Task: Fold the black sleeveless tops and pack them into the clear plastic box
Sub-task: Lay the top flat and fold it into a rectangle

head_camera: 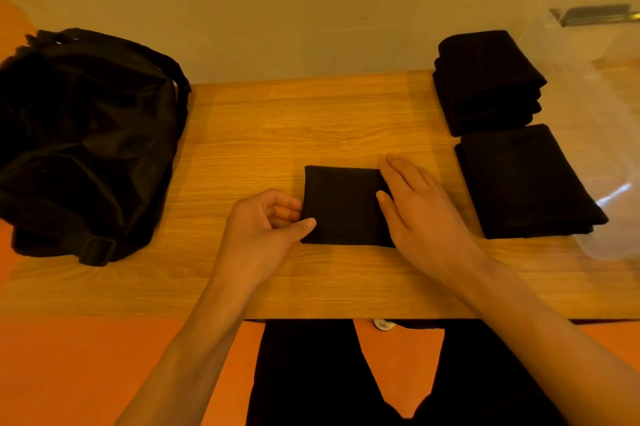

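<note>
A black top folded into a small rectangle [341, 205] lies in the middle of the wooden table [277, 120]. My left hand [266, 224] pinches its left edge between thumb and curled fingers. Flat on the rectangle's right side rests my right hand [420, 214], fingers straight. To the right lies another folded black top [526, 183], and behind it a stack of several folded tops [488, 82]. The clear plastic box [595, 55] stands at the far right, partly out of view.
A large black bag [83, 145] takes up the table's left end. The table's near edge runs just in front of my forearms, with my dark-trousered legs and the orange floor below. A beige wall rises behind the table.
</note>
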### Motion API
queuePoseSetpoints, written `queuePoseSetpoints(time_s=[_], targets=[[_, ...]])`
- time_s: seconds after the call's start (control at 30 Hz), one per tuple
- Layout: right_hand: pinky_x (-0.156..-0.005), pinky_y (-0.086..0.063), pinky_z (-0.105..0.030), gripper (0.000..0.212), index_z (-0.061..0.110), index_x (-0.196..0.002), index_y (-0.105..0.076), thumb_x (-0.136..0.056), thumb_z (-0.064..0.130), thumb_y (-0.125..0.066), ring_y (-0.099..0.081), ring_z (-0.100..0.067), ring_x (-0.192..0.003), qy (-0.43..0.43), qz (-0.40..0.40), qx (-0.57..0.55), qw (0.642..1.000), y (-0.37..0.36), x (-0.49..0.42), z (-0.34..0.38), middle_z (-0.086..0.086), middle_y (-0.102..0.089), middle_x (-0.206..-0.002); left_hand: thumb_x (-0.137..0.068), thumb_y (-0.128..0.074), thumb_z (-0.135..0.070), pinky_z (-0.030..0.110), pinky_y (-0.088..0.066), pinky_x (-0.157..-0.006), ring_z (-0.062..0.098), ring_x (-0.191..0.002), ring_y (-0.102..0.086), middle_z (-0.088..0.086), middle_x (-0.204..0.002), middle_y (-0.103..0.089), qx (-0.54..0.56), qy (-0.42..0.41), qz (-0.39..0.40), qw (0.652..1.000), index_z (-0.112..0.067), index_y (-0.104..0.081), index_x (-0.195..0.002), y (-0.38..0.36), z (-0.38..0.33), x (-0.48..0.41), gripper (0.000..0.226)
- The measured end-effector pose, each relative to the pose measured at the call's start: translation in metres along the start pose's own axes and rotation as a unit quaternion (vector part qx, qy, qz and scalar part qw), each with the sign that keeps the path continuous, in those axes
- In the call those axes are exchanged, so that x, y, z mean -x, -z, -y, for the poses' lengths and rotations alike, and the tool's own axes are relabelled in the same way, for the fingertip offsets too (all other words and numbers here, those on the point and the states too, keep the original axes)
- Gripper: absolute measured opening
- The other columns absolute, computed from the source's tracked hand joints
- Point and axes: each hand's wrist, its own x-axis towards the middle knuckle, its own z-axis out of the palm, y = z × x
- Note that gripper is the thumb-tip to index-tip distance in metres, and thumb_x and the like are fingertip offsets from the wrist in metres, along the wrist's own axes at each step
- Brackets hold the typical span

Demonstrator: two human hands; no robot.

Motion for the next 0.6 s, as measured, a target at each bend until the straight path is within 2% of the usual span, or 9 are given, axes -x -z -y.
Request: queuePoseSetpoints(time_s=[0.17,0.33,0.5,0.6], targets=[[-0.12,-0.009,-0.027,0.059,0.018,-0.159,-0.021,-0.105,0.04,-0.026,-0.013,-0.017,-0.154,0.001,-0.001,0.013,1.0,-0.0007,0.0004,-0.0009,-0.002,-0.021,-0.166,-0.077,-0.084,-0.003,0.015,-0.053,-0.062,0.005,-0.079,-0.071,0.0,-0.096,-0.072,0.061,0.033,0.01,0.998,-0.018,-0.071,-0.099,0.0032,-0.0035,-0.0017,0.029],[-0.121,-0.012,-0.028,0.059,0.017,-0.159,-0.023,-0.105,0.039,-0.026,-0.014,-0.018,-0.154,0.004,-0.001,0.012,1.0,-0.0004,0.0003,0.0004,-0.003,-0.023,-0.166,-0.081,-0.081,-0.002,0.029,-0.06,-0.076,0.014,-0.081,-0.074,0.004,-0.106,-0.07,0.055,0.051,0.046,0.996,-0.018,-0.07,-0.101,0.0066,-0.0015,-0.0022,0.028],[-0.121,-0.012,-0.029,0.056,0.017,-0.159,-0.022,-0.107,0.036,-0.03,-0.013,-0.017,-0.154,0.0,0.001,0.004,1.0,-0.0005,0.0003,0.0008,-0.003,-0.022,-0.166,-0.082,-0.079,0.002,0.028,-0.06,-0.071,0.018,-0.093,-0.073,0.005,-0.11,-0.07,0.082,0.055,0.058,0.993,-0.017,-0.07,-0.102,0.0056,-0.0001,-0.0006,0.029],[-0.121,-0.012,-0.029,0.055,0.017,-0.159,-0.022,-0.108,0.034,-0.032,-0.013,-0.017,-0.154,-0.001,0.002,0.004,1.0,-0.0017,0.0,0.0007,-0.003,-0.021,-0.166,-0.081,-0.077,0.006,0.026,-0.059,-0.068,0.017,-0.092,-0.073,0.006,-0.111,-0.069,0.105,0.063,0.058,0.991,-0.015,-0.07,-0.101,0.0029,0.0008,0.0024,0.03]])
